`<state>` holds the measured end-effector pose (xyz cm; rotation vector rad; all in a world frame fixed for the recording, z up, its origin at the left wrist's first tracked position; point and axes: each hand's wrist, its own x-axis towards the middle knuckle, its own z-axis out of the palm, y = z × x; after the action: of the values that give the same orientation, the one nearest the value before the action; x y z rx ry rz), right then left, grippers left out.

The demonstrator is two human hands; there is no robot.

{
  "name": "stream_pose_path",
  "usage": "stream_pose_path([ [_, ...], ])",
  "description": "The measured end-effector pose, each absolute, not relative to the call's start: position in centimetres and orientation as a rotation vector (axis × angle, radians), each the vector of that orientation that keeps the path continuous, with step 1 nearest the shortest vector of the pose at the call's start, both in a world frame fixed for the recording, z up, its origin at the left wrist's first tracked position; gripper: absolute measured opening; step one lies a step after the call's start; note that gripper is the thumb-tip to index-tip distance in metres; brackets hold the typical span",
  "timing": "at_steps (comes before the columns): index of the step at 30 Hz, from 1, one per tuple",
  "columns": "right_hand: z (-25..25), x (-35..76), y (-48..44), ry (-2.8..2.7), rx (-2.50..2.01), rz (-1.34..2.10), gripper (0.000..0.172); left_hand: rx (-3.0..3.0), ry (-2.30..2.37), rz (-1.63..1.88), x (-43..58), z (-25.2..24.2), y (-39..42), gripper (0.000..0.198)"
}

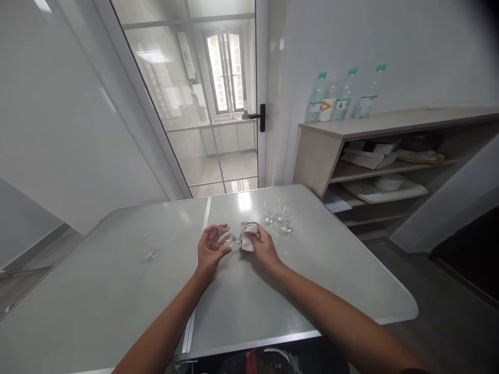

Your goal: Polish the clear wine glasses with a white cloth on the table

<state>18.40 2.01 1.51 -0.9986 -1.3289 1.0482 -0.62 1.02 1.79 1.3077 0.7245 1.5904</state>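
A clear stemmed glass [223, 238] lies sideways in the air above the table, its bowl toward the left. My left hand [209, 252] is closed around the bowl, thumb below and fingers behind. With my right hand [264, 248] I pinch a white cloth or tissue [248, 238], folded about the foot end of the glass, so the foot is mostly hidden. Several more clear stemmed glasses [286, 227] stand close together on the right part of the table. On the left part stands one glass [153, 253], hard to make out against the surface.
The pale grey table [128, 306] has a metal seam [195, 306] across it and a metal edge. Behind it is a glazed door [218, 156] with a black handle [262, 118]. To the right, a wooden shelf unit [315, 150] holds plastic bottles [343, 96], a paper cup [327, 110] and trays.
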Motion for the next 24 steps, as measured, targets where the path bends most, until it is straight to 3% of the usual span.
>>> stream_pose_path([
  [4, 1.0, 17.6, 2.3, -1.01, -0.871, 1.484, 0.048, 1.427, 0.657, 1.611, -0.9, 1.5, 0.6, 0.072],
  [6, 0.8, 17.4, 2.2, -1.006, -0.882, 1.589, 0.048, 1.529, 0.627, 1.602, -0.9, 1.2, 0.4, 0.074],
  [12, 0.8, 18.7, 2.6, -1.133, -1.177, 1.273, 0.025, 1.853, 0.602, 1.523, -0.4, 0.1, 0.1, 0.07],
  [14, 0.9, 19.0, 2.7, -1.183, -1.196, 1.17, 0.025, 1.868, 0.627, 1.554, -0.4, -0.1, 0.1, 0.067],
  [19, 0.6, 18.7, 2.8, -1.292, -1.123, 1.304, 0.024, 1.848, 0.647, 1.537, -0.6, 0.3, 0.1, 0.067],
  [24, 0.6, 18.8, 2.7, -1.282, -1.223, 1.122, 0.021, 1.677, 0.692, 1.64, -0.3, 1.7, -0.1, 0.066],
])
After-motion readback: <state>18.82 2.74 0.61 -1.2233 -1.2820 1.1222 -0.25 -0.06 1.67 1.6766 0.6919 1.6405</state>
